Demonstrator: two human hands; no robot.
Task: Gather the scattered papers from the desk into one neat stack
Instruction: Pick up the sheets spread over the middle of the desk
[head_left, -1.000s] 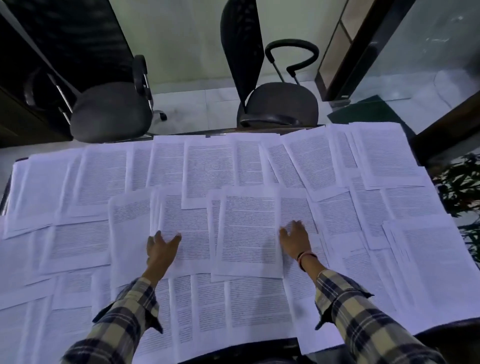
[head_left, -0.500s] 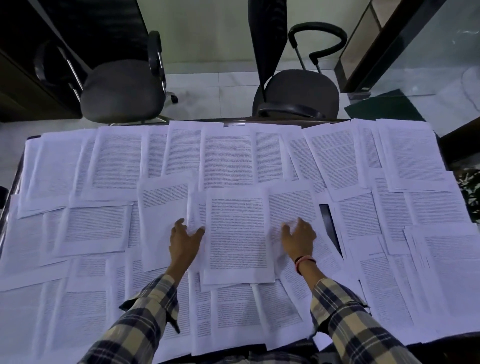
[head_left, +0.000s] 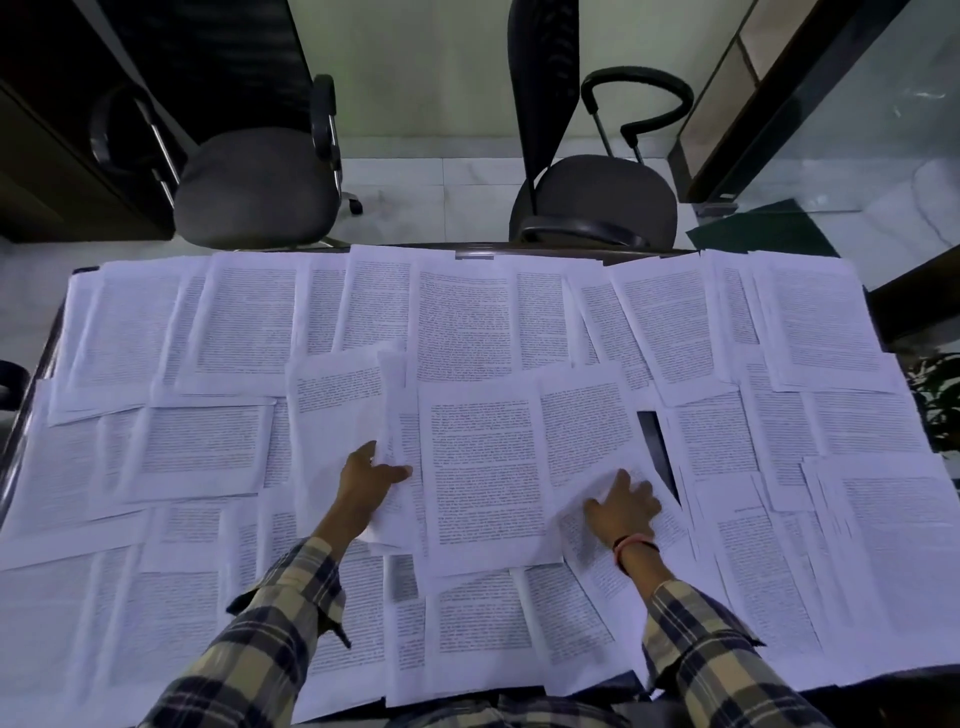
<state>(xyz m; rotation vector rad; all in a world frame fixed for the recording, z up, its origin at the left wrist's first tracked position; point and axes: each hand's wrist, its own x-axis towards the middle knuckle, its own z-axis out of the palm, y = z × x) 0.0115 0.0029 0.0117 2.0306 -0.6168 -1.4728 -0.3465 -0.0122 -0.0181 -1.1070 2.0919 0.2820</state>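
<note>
Papers (head_left: 218, 457) cover the desk (head_left: 31, 389) edge to edge. The left hand (head_left: 366, 480) pinches a sheet (head_left: 337, 415) (thumb on top); the right hand (head_left: 621, 506) presses spread fingers on papers mid-desk.

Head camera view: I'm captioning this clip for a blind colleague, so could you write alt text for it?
A person's left hand and right hand press on overlapping printed papers covering a desk. The left hand lifts a sheet's edge. Two dark office chairs stand beyond the desk.
</note>
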